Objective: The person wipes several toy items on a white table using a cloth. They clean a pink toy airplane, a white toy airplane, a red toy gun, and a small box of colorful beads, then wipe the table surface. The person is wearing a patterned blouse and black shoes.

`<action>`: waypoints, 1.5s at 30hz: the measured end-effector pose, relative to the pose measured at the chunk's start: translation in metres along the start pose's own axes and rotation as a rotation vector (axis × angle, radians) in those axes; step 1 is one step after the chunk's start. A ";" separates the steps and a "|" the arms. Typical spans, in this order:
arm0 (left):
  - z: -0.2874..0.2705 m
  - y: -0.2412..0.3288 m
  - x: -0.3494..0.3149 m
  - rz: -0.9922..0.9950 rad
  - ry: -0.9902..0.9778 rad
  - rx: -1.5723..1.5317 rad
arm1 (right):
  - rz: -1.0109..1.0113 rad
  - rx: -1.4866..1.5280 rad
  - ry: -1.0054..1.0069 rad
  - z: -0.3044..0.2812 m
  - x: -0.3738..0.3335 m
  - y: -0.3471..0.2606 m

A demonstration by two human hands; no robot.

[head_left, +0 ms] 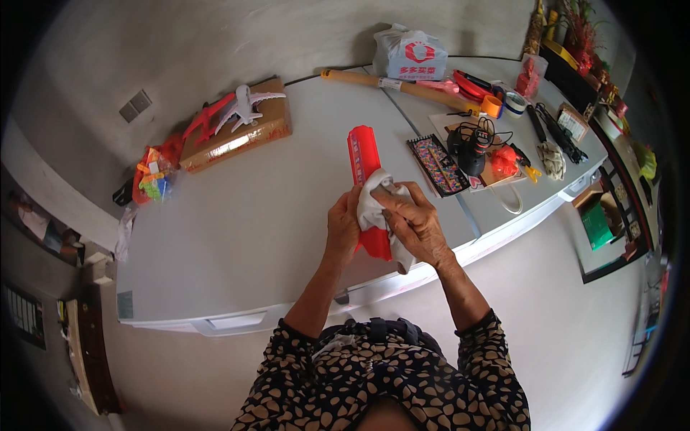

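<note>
Left fingers (pixel 353 202) are gripping a long red piece (pixel 365 152); right fingers (pixel 404 207) are clamping white cloth (pixel 371 210) over its middle, wiping seemingly unfinished, ends beyond them showing uncovered.

A plain grey wall (pixel 302 36), fitted with a pair of square plates (pixel 134 105), rises behind a long, pale grey table (pixel 251 223), whose top is crossed by a seam and edged in white along the front. The smooth, pale floor (pixel 532 345) appears brightest toward the lower right. Dark-framed furniture (pixel 625 188) stands at the right, brown wooden furniture (pixel 95 345) at the lower left.
</note>
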State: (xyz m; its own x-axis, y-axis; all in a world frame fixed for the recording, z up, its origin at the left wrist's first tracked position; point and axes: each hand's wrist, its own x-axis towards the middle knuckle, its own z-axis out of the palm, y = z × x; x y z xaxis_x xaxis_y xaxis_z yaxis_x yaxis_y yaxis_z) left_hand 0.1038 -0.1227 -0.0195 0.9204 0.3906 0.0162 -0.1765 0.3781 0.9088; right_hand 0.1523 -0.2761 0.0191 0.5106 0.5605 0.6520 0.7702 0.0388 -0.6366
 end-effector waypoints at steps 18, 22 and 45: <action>0.039 0.012 -0.022 0.049 0.113 -0.029 | 0.239 0.416 0.132 0.001 0.014 0.006; 0.032 0.022 -0.019 0.115 0.173 -0.057 | 0.224 0.271 -0.071 -0.004 0.011 0.002; -0.028 0.038 -0.022 0.040 0.005 -0.261 | 0.537 0.705 0.252 0.037 0.011 -0.009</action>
State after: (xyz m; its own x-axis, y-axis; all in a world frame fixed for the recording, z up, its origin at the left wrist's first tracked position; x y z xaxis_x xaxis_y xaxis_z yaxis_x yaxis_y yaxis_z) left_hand 0.0675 -0.0935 0.0026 0.9092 0.4137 0.0467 -0.2969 0.5657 0.7693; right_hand 0.1372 -0.2399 0.0167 0.8642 0.4554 0.2137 0.0366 0.3668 -0.9296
